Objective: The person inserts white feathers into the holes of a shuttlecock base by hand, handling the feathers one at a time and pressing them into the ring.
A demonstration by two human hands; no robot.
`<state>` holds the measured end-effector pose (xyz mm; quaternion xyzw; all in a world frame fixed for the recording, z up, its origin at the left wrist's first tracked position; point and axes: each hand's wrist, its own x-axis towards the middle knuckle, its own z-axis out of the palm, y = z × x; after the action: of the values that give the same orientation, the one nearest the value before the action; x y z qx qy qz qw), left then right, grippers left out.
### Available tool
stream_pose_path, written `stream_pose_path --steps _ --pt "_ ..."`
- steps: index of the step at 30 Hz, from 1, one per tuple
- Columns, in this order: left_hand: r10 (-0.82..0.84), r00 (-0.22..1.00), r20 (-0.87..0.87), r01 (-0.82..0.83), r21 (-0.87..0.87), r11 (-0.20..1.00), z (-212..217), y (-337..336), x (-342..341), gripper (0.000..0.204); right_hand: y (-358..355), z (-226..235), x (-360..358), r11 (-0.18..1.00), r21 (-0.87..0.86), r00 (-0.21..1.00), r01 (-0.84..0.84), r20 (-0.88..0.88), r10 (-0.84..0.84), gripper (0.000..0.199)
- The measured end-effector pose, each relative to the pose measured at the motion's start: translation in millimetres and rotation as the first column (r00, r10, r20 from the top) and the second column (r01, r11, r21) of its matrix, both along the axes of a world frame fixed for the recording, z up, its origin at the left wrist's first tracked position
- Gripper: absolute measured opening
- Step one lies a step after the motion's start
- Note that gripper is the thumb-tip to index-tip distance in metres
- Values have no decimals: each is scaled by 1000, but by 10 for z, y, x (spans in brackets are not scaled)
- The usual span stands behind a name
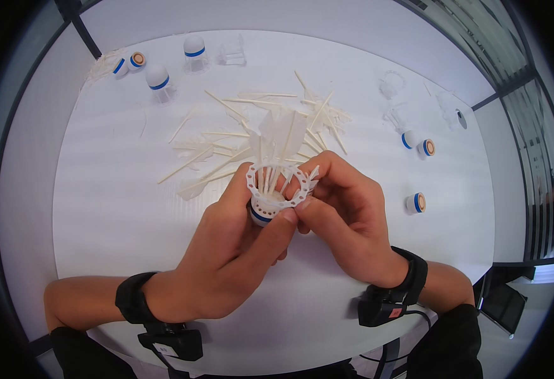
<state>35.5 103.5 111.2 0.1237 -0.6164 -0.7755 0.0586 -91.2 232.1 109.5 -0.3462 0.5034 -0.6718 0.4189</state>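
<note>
A partly feathered shuttlecock (265, 208) is held near the table's middle. It has a white base with a blue band and a white ring with holes on top, and several white feathers (284, 136) stand up out of it. My left hand (226, 246) wraps round the base, the thumb pressed on its near side below the ring. At the ring's right edge my right hand (346, 221) is closed, with thumb and fingers pinching a white feather (313, 180). That feather's lower end is hidden by the fingers.
Loose feathers (226, 151) with cream shafts lie scattered beyond my hands. Shuttlecock heads with clear skirts (157, 79) stand at the far left. On the right lie several blue-banded heads (416, 203) and a clear plastic skirt (394, 117). Black wrist devices (378, 309) sit on both forearms.
</note>
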Motion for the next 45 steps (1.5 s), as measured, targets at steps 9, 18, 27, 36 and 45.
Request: stream_pose_path --steps 9,18,27,36,45 --pt "-3 1000 -3 3 13 1000 -6 0 -1 17 -6 2 5 1000 -7 1000 0 1 0 12" --pt "-4 1000 0 4 2 1000 0 3 8 17 -8 4 18 1000 -18 1000 18 -2 -18 12" --pt "20 1000 -11 -19 31 999 8 22 -16 16 -10 23 6 999 -20 999 32 -12 -32 9" --pt "-13 1000 9 13 -32 999 11 0 16 15 74 -57 10 939 -190 943 286 -115 -311 9" --pt "55 998 17 -51 -191 980 36 26 25 18 31 -88 21 905 -277 915 324 -151 -374 12"
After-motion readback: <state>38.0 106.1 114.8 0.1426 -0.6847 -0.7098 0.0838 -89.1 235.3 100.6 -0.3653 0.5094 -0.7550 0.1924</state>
